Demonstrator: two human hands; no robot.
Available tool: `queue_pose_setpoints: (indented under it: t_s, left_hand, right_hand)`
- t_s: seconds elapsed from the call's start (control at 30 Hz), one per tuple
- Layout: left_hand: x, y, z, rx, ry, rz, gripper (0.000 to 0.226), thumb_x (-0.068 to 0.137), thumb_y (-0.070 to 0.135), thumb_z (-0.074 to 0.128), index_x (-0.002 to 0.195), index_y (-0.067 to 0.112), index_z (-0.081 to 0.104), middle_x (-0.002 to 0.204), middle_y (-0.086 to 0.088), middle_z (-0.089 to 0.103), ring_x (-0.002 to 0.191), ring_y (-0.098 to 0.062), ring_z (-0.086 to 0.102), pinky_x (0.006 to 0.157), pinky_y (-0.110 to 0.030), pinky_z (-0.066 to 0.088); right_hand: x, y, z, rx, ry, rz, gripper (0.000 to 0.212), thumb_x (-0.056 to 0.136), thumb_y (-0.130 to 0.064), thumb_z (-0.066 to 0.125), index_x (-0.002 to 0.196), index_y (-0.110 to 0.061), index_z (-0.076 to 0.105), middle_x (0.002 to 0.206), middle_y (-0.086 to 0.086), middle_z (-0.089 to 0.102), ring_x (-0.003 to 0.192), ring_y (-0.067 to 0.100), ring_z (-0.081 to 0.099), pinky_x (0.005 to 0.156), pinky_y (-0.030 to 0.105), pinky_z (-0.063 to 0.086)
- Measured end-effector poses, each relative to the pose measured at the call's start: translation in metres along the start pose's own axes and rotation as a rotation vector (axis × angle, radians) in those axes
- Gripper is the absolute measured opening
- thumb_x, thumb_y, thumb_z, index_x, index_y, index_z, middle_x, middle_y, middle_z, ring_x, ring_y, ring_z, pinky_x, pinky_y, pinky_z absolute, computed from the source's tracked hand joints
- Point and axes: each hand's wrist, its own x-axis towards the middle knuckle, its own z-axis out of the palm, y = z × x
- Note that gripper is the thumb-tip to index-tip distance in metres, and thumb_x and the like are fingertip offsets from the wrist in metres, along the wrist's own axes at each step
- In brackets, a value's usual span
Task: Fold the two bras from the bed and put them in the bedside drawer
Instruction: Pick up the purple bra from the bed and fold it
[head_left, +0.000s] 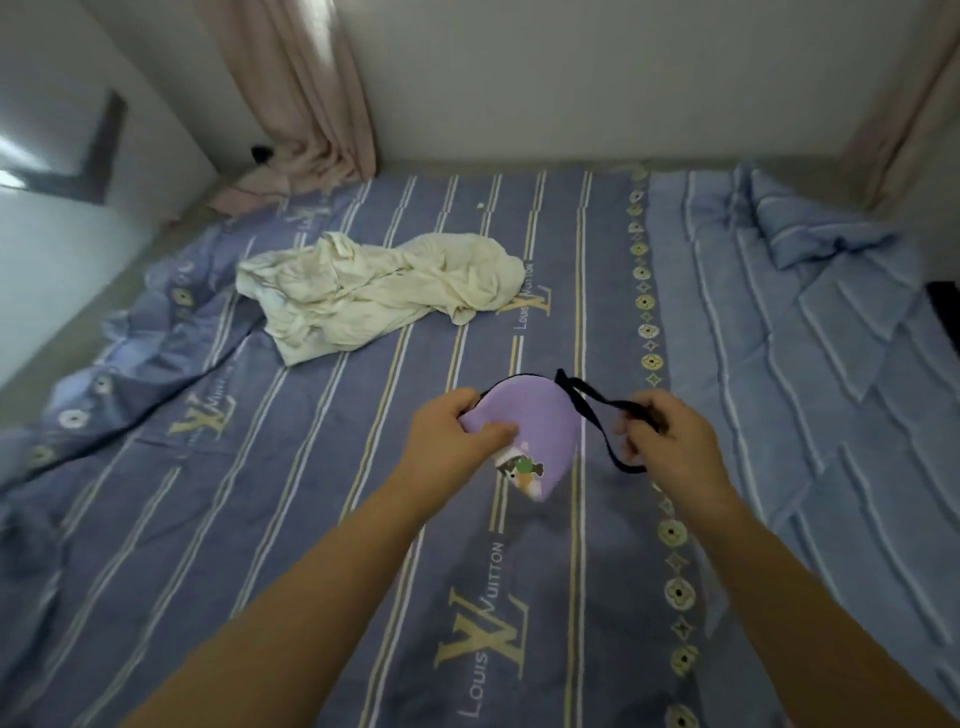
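Note:
A purple bra (540, 421) with black trim and a small printed patch hangs just above the striped bed sheet (322, 545), its cups folded together. My left hand (457, 436) pinches the left edge of the cups. My right hand (670, 441) holds the bra's black strap (597, 410), which loops out to the right. No second bra and no drawer can be made out in this view.
A crumpled cream garment (374, 291) lies further back on the bed. A light blue striped blanket (810, 332) is bunched along the right side. Pink curtains (306, 88) hang at the far wall, which borders the bed.

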Motion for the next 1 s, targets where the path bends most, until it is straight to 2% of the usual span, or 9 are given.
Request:
queue_pose_setpoints:
  t_s: [0.07,0.17,0.27,0.4,0.53,0.73,0.8,0.87,1.0]
  left_hand:
    - [-0.010,0.028,-0.020,-0.162,0.028,-0.011,0.034,0.065,0.006,0.070,0.060,0.021,0.040,0.065,-0.001,0.038,0.056,-0.013,0.039,0.052,-0.026,0.036]
    - [-0.020,0.066,-0.045,-0.278,-0.025,-0.003,0.037,0.065,-0.001,0.068,0.083,0.026,0.048,0.089,-0.007,0.049,0.064,-0.015,0.052,0.049,-0.020,0.050]
    - [-0.030,0.103,-0.064,-0.198,-0.139,0.087,0.032,0.070,-0.010,0.063,0.080,0.020,0.058,0.076,-0.002,0.059,0.059,-0.011,0.059,0.045,-0.016,0.052]
    - [-0.045,0.144,-0.084,-0.156,-0.219,0.156,0.033,0.075,-0.016,0.057,0.068,0.017,0.057,0.064,0.000,0.057,0.048,-0.005,0.059,0.043,-0.015,0.049]
    - [-0.059,0.171,-0.090,0.130,-0.297,0.279,0.023,0.069,0.010,0.069,0.088,-0.001,0.061,0.080,-0.013,0.059,0.071,-0.022,0.055,0.065,-0.031,0.047]
    - [-0.062,0.191,-0.089,0.291,-0.149,0.474,0.016,0.082,0.013,0.059,0.094,0.001,0.061,0.083,-0.010,0.058,0.074,-0.019,0.050,0.067,-0.025,0.041]
    - [-0.057,0.192,-0.103,0.359,-0.091,0.529,0.007,0.082,0.010,0.059,0.075,0.010,0.060,0.070,-0.002,0.053,0.066,-0.016,0.046,0.056,-0.012,0.035]
    - [-0.050,0.193,-0.116,0.500,-0.013,0.613,0.031,0.081,0.006,0.058,0.059,0.023,0.045,0.059,0.006,0.044,0.064,-0.019,0.044,0.051,-0.015,0.031]
    - [-0.041,0.186,-0.123,0.895,0.043,0.716,0.008,0.085,0.012,0.052,0.087,0.009,0.059,0.089,-0.009,0.061,0.090,-0.029,0.056,0.066,-0.033,0.035]
  right_hand:
    - [-0.001,-0.032,-0.014,0.031,-0.087,0.000,0.020,0.085,0.003,0.044,0.095,-0.009,0.056,0.064,0.000,0.054,0.039,-0.001,0.049,0.040,0.012,0.041]
    - [-0.006,-0.077,-0.029,-0.128,-0.158,-0.097,0.032,0.084,-0.006,0.055,0.114,-0.013,0.050,0.077,-0.001,0.050,0.062,0.009,0.048,0.060,0.025,0.041]
    - [-0.022,-0.125,-0.036,-0.230,-0.210,-0.286,0.044,0.082,-0.009,0.060,0.122,-0.015,0.045,0.094,-0.001,0.050,0.067,0.008,0.046,0.070,0.028,0.037]
    - [-0.046,-0.173,-0.044,-0.043,-0.279,-0.372,0.041,0.079,0.012,0.047,0.112,-0.012,0.053,0.091,-0.004,0.059,0.078,0.011,0.055,0.069,0.024,0.044]
    - [-0.057,-0.200,-0.047,-0.143,-0.120,-0.432,0.017,0.075,0.011,0.042,0.085,0.009,0.056,0.072,0.019,0.054,0.069,0.020,0.045,0.057,0.028,0.031]
    - [-0.055,-0.220,-0.062,-0.282,-0.059,-0.437,0.015,0.078,0.001,0.052,0.068,-0.010,0.056,0.062,0.004,0.058,0.062,0.018,0.049,0.061,0.029,0.037]
    - [-0.051,-0.222,-0.084,-0.286,-0.154,-0.362,0.028,0.080,0.001,0.055,0.059,-0.018,0.052,0.039,-0.009,0.052,0.043,0.007,0.046,0.049,0.024,0.036]
    - [-0.052,-0.223,-0.103,-0.210,-0.287,-0.328,0.024,0.081,0.006,0.055,0.069,-0.015,0.055,0.032,-0.008,0.053,0.036,0.001,0.046,0.042,0.018,0.037]
    - [-0.068,-0.225,-0.115,0.357,-0.598,-0.369,0.029,0.071,-0.002,0.068,0.097,-0.011,0.059,0.044,0.000,0.063,0.048,0.008,0.059,0.053,0.015,0.050]
